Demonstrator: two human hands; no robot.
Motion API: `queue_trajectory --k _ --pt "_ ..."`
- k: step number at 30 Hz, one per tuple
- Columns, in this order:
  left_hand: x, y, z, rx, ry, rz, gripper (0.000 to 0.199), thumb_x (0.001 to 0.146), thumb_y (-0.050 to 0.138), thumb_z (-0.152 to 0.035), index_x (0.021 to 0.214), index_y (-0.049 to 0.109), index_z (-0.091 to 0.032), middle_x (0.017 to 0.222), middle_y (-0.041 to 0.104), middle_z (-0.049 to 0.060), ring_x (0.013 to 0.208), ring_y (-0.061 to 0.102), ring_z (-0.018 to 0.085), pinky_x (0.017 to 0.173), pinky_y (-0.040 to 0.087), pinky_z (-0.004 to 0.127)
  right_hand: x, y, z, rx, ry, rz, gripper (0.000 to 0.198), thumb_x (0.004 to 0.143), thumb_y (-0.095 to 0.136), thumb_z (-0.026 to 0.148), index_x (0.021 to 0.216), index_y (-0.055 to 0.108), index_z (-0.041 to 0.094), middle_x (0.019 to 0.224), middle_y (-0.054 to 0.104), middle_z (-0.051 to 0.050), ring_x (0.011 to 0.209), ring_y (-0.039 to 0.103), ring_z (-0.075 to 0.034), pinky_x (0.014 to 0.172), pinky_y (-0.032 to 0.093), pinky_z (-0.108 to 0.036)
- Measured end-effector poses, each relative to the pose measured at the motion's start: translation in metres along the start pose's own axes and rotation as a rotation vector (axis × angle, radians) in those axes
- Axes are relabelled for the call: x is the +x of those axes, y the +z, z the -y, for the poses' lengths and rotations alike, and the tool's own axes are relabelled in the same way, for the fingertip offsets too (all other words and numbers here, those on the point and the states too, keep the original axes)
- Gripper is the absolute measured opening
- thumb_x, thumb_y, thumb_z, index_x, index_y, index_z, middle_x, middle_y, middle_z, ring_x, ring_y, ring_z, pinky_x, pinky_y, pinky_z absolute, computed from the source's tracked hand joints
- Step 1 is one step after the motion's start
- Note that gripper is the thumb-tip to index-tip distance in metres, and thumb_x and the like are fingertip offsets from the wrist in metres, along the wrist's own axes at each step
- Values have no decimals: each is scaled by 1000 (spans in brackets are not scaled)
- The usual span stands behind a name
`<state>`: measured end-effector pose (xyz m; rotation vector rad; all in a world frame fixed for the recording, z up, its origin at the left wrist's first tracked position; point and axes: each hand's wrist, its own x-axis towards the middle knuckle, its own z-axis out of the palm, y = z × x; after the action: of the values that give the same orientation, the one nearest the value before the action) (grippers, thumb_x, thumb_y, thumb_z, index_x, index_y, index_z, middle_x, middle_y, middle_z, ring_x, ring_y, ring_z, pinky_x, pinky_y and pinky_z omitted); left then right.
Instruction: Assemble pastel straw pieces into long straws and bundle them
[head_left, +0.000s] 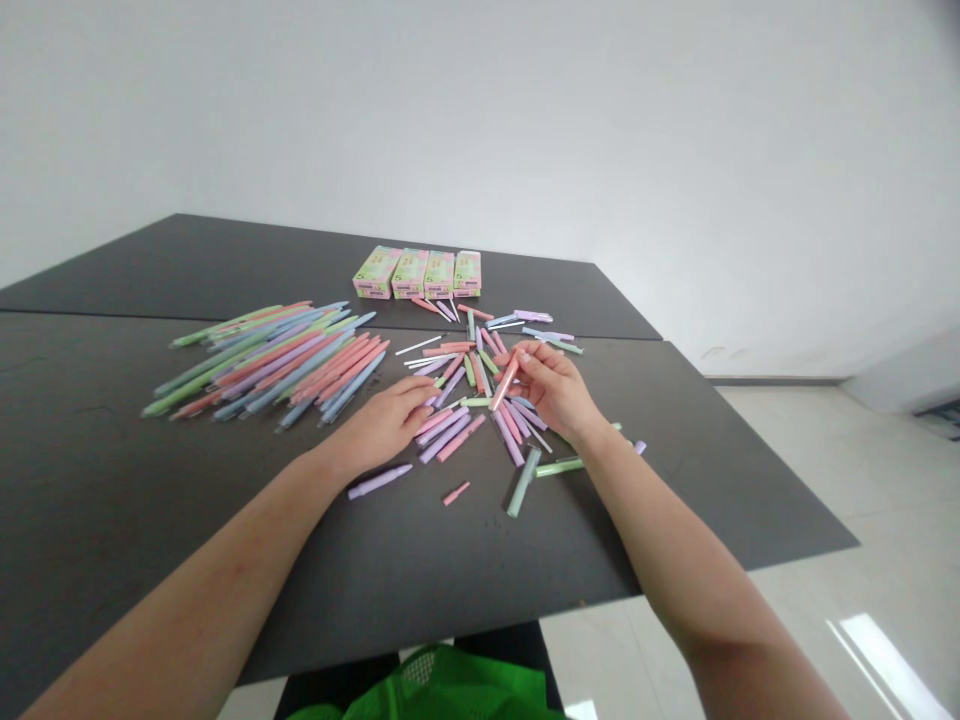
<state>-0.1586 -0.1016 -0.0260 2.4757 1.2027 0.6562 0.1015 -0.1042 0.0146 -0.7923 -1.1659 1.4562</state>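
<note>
My right hand (553, 388) pinches a pink pen barrel (505, 384) between thumb and fingers, tilted above a loose pile of pen parts. At the pile's left side, my left hand (391, 418) has its fingers bent and pressed together among the pieces; what they hold, if anything, is hidden. Around both hands lie pink, purple, green and blue barrels and thin white refills (420, 346). Nearer to me are a purple pen piece (380, 482), a small pink tip piece (456, 493), and a grey-green barrel (523, 482).
A large heap of pens (270, 360) in several colours lies on the left of the dark table (360, 580). Several green-and-pink boxes (410, 272) stand in a row at the back. A white wall (480, 120) rises behind the table.
</note>
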Motion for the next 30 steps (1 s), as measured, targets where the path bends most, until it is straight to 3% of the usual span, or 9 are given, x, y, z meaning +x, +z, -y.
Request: queue_trajectory --k 7,10,12,16,19,23,30 --pt "0 -13 -23 -97 60 -56 38 95 43 -38 122 62 -20 123 64 8 117 57 22 103 43 35 1 8 -11 67 77 19 24 79 71 34 85 53 20 87 72 -2 74 70 -12 63 58 -21" --pt "-1 -15 -35 -198 13 -2 48 89 54 -44 133 54 -24 101 72 3 90 68 18 83 52 28 1 13 -20 54 141 20 24 81 69 34 83 50 20 83 70 -1 76 72 -14 62 58 -21" --pt "-2 -15 -40 -206 8 15 46 91 51 -41 135 52 -26 100 72 2 85 68 17 79 52 26 0 15 -26 33 180 34 24 83 68 35 84 49 20 82 70 -1 76 72 -14 62 58 -22" --pt "0 -13 -37 -128 -11 -78 37 95 44 -34 124 61 -20 108 71 7 90 68 18 84 49 28 0 15 -31 -51 222 51 27 81 70 36 85 50 18 77 72 -3 68 71 -14 59 58 -24" --pt "1 -12 -31 -112 -56 -107 36 94 43 -31 120 63 -16 94 73 6 77 67 17 78 50 27 0 12 -31 -120 216 37 29 76 75 35 85 56 16 75 72 -4 63 69 -12 57 56 -21" --pt "1 -13 -25 -170 -96 -78 38 93 39 -27 123 60 -14 79 71 3 68 65 15 72 50 27 0 10 -31 -101 231 25 29 74 76 36 84 59 14 75 73 -4 62 69 -11 55 54 -19" --pt "0 -13 -23 -245 -51 -15 41 95 36 -28 126 59 -16 81 70 3 73 65 15 76 50 28 3 9 -31 -72 232 -8 28 72 76 34 83 59 16 70 73 -2 59 67 -10 54 52 -18"
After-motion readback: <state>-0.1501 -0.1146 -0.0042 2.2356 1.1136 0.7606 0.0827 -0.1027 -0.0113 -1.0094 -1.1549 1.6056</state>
